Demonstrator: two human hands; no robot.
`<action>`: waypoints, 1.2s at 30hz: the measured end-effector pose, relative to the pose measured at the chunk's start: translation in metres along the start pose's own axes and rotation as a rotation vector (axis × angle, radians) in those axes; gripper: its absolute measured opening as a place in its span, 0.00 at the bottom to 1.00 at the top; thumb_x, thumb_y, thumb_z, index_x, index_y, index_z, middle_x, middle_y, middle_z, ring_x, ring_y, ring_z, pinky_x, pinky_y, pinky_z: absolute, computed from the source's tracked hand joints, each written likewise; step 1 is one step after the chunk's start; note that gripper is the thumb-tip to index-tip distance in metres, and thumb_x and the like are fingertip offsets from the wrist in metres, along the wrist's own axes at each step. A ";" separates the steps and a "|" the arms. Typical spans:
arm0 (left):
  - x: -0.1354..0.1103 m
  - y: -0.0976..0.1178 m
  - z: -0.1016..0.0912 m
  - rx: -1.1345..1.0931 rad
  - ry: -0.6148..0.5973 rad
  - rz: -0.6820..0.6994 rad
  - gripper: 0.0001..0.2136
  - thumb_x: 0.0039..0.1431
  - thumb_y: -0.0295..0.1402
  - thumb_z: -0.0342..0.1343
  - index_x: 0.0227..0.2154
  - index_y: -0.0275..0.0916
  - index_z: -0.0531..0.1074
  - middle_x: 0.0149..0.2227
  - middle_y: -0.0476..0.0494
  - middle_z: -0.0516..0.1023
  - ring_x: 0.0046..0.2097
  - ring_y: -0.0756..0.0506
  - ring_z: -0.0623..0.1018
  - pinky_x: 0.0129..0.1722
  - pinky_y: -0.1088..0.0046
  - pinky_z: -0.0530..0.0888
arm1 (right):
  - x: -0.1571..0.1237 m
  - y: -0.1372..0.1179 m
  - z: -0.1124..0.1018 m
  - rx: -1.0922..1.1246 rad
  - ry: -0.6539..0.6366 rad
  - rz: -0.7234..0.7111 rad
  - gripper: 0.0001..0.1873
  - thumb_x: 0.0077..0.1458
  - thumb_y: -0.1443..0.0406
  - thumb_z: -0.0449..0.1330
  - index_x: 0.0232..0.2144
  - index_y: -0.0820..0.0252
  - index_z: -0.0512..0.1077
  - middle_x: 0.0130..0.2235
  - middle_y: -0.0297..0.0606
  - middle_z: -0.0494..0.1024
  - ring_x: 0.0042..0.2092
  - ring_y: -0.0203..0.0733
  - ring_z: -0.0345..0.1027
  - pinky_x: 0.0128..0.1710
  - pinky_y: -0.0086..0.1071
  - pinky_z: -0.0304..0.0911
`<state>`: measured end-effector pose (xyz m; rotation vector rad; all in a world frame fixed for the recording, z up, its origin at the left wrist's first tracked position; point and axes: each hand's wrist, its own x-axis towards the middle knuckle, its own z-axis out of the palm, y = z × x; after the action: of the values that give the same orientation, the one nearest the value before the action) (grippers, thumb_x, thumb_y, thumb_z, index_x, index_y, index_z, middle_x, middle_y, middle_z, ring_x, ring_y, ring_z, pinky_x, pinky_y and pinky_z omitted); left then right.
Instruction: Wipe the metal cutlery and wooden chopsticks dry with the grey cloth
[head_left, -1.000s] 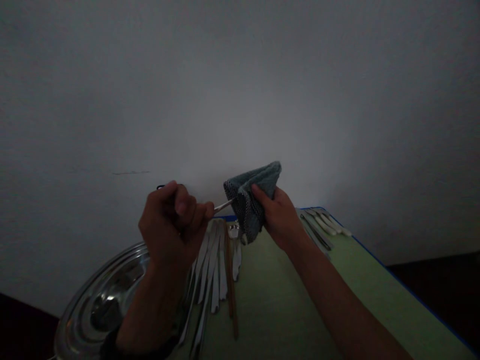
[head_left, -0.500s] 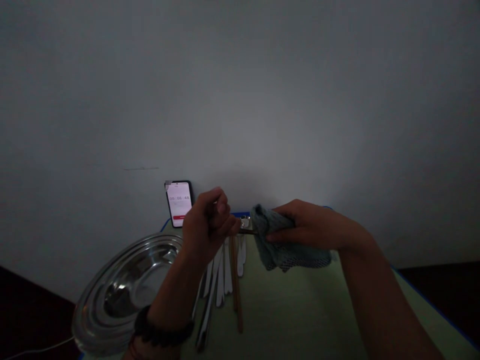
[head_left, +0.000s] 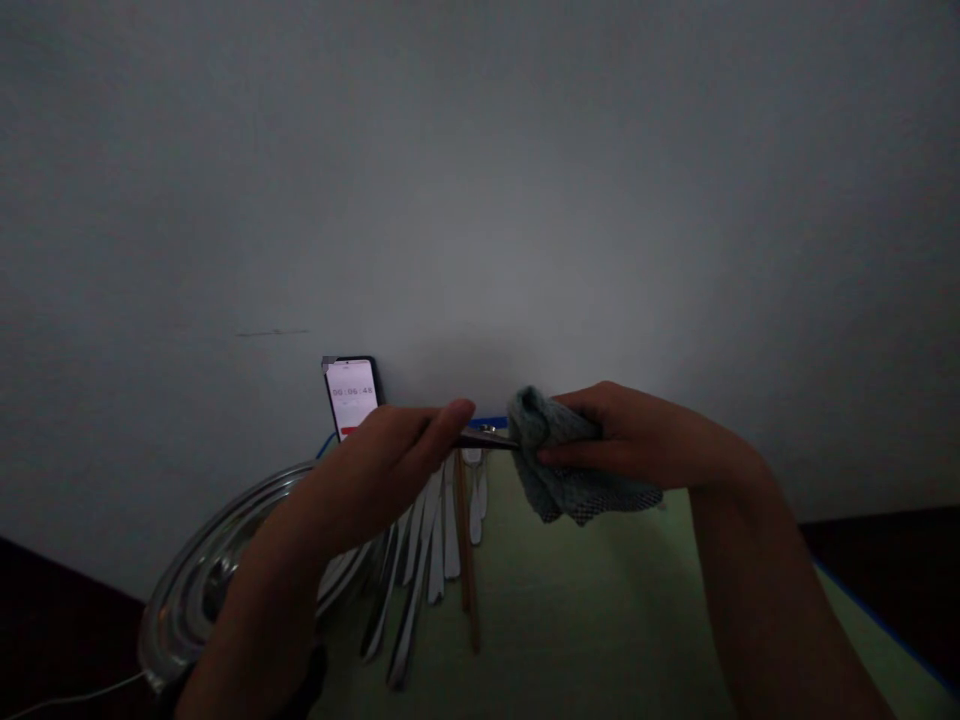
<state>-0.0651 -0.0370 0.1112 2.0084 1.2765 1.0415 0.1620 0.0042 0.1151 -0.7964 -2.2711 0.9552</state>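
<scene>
My left hand [head_left: 390, 450] is closed on one end of a thin metal utensil [head_left: 489, 440], with the thumb along its top. The utensil lies nearly level above the table, and its other end disappears into a grey-green cloth [head_left: 555, 485]. Folded around that end, the cloth is pinched by my right hand [head_left: 622, 435]. What kind of utensil it is, I cannot tell, since both ends are hidden. Below my hands, several metal cutlery pieces [head_left: 411, 610] lie side by side, next to wooden chopsticks [head_left: 466, 560].
A shiny metal basin [head_left: 169, 610] stands at the left of the green table [head_left: 577, 620], partly behind my left forearm. A phone [head_left: 352, 392] showing a timer leans against the wall [head_left: 480, 220]. The table has a blue edge.
My left hand has turned over, from curled fingers facing up to back of hand and thumb on top. More of the utensil shows between hand and cloth. The right hand barely moved.
</scene>
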 end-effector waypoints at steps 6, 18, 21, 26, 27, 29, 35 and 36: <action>0.001 0.006 0.013 -0.010 -0.116 0.037 0.13 0.50 0.29 0.53 0.12 0.38 0.65 0.12 0.53 0.61 0.16 0.52 0.57 0.13 0.79 0.51 | 0.014 -0.004 0.024 -0.127 -0.031 -0.117 0.06 0.46 0.63 0.60 0.25 0.58 0.76 0.20 0.29 0.73 0.22 0.32 0.62 0.21 0.24 0.54; 0.006 -0.014 -0.021 0.048 0.279 -0.141 0.23 0.58 0.43 0.45 0.10 0.39 0.58 0.12 0.53 0.58 0.15 0.54 0.58 0.14 0.80 0.55 | 0.007 0.024 -0.009 -0.236 0.081 0.071 0.14 0.50 0.56 0.56 0.30 0.60 0.74 0.27 0.33 0.76 0.27 0.35 0.65 0.25 0.27 0.55; 0.005 -0.002 -0.022 0.066 0.443 -0.176 0.23 0.62 0.39 0.40 0.11 0.39 0.54 0.11 0.56 0.56 0.15 0.55 0.55 0.16 0.81 0.56 | 0.013 0.024 -0.005 -0.061 0.220 0.058 0.16 0.50 0.54 0.57 0.31 0.60 0.74 0.29 0.34 0.76 0.29 0.36 0.67 0.27 0.28 0.59; 0.007 -0.001 -0.011 0.074 0.197 -0.089 0.23 0.63 0.42 0.35 0.14 0.39 0.55 0.14 0.54 0.58 0.18 0.54 0.59 0.20 0.78 0.60 | 0.036 0.027 0.019 0.405 0.707 0.051 0.20 0.43 0.51 0.61 0.31 0.62 0.72 0.29 0.35 0.76 0.27 0.35 0.67 0.28 0.30 0.62; 0.008 -0.003 -0.008 0.087 0.065 -0.080 0.23 0.63 0.43 0.35 0.15 0.39 0.57 0.15 0.54 0.59 0.19 0.54 0.61 0.22 0.78 0.61 | 0.040 0.028 0.024 0.487 0.770 0.050 0.20 0.43 0.51 0.62 0.31 0.62 0.72 0.29 0.36 0.76 0.27 0.35 0.67 0.28 0.30 0.63; 0.009 -0.006 -0.002 0.136 -0.187 -0.088 0.21 0.62 0.44 0.37 0.19 0.38 0.61 0.17 0.54 0.60 0.21 0.54 0.61 0.22 0.78 0.61 | 0.047 0.029 0.032 0.605 0.854 0.050 0.21 0.41 0.51 0.62 0.32 0.62 0.72 0.31 0.36 0.76 0.28 0.35 0.67 0.30 0.31 0.64; 0.010 -0.008 0.011 0.325 -0.494 -0.009 0.17 0.61 0.40 0.38 0.23 0.38 0.64 0.21 0.53 0.63 0.23 0.53 0.64 0.24 0.78 0.61 | 0.061 0.027 0.053 0.936 0.892 0.125 0.22 0.41 0.51 0.61 0.34 0.62 0.71 0.33 0.38 0.77 0.33 0.37 0.70 0.34 0.33 0.66; 0.010 -0.009 0.011 0.357 -0.499 0.019 0.15 0.60 0.40 0.39 0.25 0.38 0.65 0.22 0.52 0.64 0.24 0.53 0.64 0.25 0.77 0.61 | 0.063 0.027 0.054 1.020 0.888 0.149 0.21 0.43 0.51 0.60 0.34 0.61 0.71 0.33 0.39 0.77 0.33 0.38 0.70 0.34 0.34 0.67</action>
<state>-0.0581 -0.0244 0.1017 2.3466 1.2227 0.2868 0.0913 0.0395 0.0777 -0.6874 -0.8022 1.2859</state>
